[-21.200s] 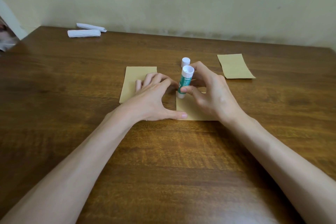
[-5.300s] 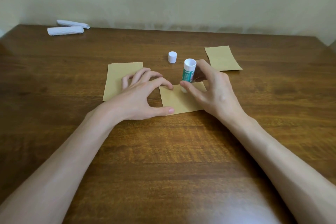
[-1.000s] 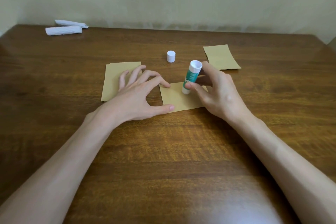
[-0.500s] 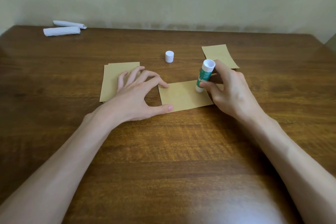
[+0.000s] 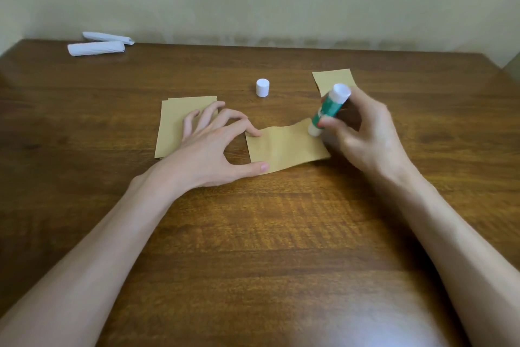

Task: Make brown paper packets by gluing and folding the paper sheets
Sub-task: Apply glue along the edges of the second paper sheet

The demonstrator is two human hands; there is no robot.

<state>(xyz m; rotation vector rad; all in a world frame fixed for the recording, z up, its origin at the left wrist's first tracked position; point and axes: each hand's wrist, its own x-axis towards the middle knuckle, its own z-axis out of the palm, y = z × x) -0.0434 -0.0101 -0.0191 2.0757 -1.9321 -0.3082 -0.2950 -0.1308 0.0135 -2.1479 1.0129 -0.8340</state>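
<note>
While your right hand (image 5: 365, 132) is gripping the glue stick (image 5: 327, 110) between thumb and fingers, tilted, its lower tip is touching the far right corner of the brown sheet (image 5: 287, 149), which is buckling up a little there. Your left hand (image 5: 208, 149) is lying spread and gripping nothing, thumb and index fingertip pressing the sheet's left edge, the other fingers resting over a stack of sheets (image 5: 174, 127) just beside it. A white cap (image 5: 262, 87) is standing upright beyond, apart. Another sheet (image 5: 332, 79) is lying behind the stick. Two white paper rolls (image 5: 95, 47) are sitting at the table's (image 5: 253, 234) far left edge.
</note>
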